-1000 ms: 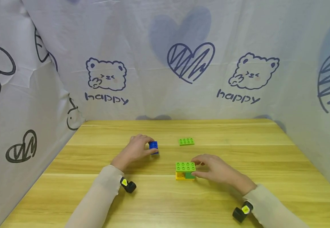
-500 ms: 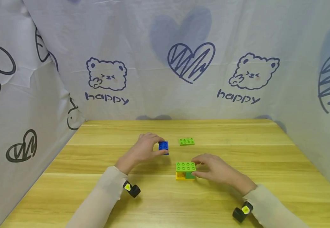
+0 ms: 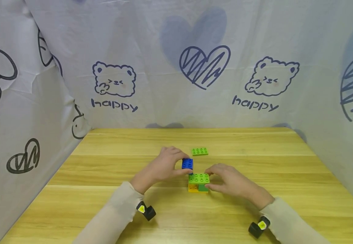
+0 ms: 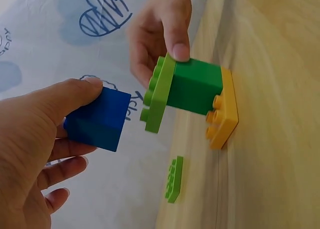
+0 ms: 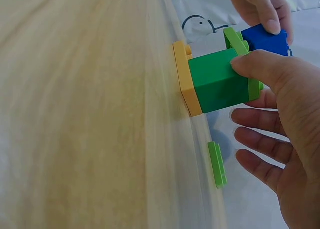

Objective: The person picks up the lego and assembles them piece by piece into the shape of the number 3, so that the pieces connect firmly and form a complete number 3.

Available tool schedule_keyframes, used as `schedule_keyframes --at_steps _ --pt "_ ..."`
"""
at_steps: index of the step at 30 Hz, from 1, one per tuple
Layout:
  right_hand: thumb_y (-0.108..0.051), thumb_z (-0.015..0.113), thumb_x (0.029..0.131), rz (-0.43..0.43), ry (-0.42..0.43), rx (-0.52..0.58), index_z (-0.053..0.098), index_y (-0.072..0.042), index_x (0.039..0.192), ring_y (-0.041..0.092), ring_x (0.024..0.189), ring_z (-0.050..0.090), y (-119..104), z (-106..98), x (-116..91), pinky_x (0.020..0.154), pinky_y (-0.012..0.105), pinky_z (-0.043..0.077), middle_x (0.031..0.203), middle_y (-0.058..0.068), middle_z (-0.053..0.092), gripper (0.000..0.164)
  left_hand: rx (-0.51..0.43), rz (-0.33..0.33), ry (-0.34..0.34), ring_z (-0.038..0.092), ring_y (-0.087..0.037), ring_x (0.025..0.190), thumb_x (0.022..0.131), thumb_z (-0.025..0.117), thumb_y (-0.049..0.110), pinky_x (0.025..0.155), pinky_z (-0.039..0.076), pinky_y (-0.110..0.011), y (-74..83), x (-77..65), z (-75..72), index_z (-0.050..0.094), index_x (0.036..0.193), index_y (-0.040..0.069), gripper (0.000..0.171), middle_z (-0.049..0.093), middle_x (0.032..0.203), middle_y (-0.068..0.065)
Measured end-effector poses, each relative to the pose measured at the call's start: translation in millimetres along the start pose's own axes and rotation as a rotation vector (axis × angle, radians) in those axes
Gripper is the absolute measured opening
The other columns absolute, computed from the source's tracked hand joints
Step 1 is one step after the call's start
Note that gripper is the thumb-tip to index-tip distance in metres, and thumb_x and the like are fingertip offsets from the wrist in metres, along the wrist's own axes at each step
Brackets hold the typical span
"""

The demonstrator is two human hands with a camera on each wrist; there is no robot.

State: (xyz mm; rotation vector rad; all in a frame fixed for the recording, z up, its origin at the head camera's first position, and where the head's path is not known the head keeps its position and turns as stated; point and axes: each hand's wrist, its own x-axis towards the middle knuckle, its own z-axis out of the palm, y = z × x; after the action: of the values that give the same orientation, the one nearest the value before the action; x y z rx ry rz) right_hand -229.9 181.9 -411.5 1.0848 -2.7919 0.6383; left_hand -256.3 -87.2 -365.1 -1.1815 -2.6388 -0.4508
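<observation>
Between thumb and fingers my left hand (image 3: 165,165) pinches a blue building brick (image 3: 187,164). The brick is held in the air just above and left of a small stack. That stack has an orange-yellow plate (image 4: 227,111) at the bottom and a dark green brick (image 4: 196,86) on its right half. A light green plate (image 3: 199,178) lies across the top, its left half overhanging. My right hand (image 3: 232,181) holds the stack's right side, the thumb against the dark green brick in the right wrist view. In the left wrist view a gap shows between blue brick and light green plate.
A second light green plate (image 3: 200,151) lies on the wooden table (image 3: 255,145) behind the stack. White printed cloth (image 3: 164,67) hangs along the back and both sides of the table.
My left hand has carried the blue brick to the right, from the table's left-middle to over the stack's left edge. The right hand and the stack have stayed in place.
</observation>
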Motion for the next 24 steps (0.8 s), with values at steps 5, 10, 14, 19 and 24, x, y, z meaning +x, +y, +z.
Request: schedule_keyframes --at_steps 5,10,14,19,24 --pt "-0.044 0.067 0.091 -0.025 0.012 0.0 0.065 -0.014 0.12 0.013 0.104 0.06 -0.9 -0.3 0.4 0.09 0.038 0.05 0.113 -0.005 0.064 0.041 -0.012 0.027 -0.004 0.056 -0.021 0.111 0.089 0.069 0.048 0.095 0.037 -0.047 9.2 0.9 1.2 0.068 0.118 0.014 0.045 0.067 0.115 0.001" --pt "-0.045 0.067 0.092 -0.023 0.01 0.001 0.064 -0.014 0.12 0.013 0.104 0.06 -0.9 -0.9 0.0 0.09 0.038 0.051 0.114 -0.005 0.064 0.042 -0.021 0.036 -0.013 0.057 -0.02 0.108 0.09 0.068 0.049 0.095 0.038 -0.046 16.5 2.8 4.9 0.068 0.119 0.014 0.046 0.067 0.115 0.002" --pt "-0.048 0.065 0.092 -0.02 0.007 0.006 0.064 -0.014 0.121 0.013 0.105 0.06 -0.2 -0.7 -0.6 0.09 0.038 0.05 0.114 -0.005 0.064 0.044 -0.013 0.028 -0.026 0.057 -0.019 0.107 0.09 0.066 0.051 0.097 0.038 -0.046 21.5 4.5 8.5 0.067 0.121 0.015 0.047 0.067 0.116 0.002" --pt "-0.05 0.063 0.092 -0.03 0.013 0.019 0.064 -0.015 0.121 0.013 0.105 0.06 1.0 -0.2 -0.6 0.09 0.038 0.051 0.115 -0.005 0.065 0.045 -0.014 0.037 -0.024 0.057 -0.017 0.106 0.09 0.065 0.052 0.097 0.038 -0.045 27.0 8.1 11.0 0.067 0.122 0.016 0.048 0.067 0.115 0.003" --pt "-0.045 0.067 0.092 -0.045 0.026 0.03 0.065 -0.016 0.118 0.013 0.102 0.061 3.1 1.0 -0.8 0.088 0.037 0.051 0.11 -0.007 0.065 0.039 -0.021 0.058 -0.008 0.057 -0.014 0.101 0.089 0.066 0.052 0.093 0.04 -0.042 31.4 12.3 13.2 0.067 0.119 0.016 0.046 0.067 0.11 0.006"
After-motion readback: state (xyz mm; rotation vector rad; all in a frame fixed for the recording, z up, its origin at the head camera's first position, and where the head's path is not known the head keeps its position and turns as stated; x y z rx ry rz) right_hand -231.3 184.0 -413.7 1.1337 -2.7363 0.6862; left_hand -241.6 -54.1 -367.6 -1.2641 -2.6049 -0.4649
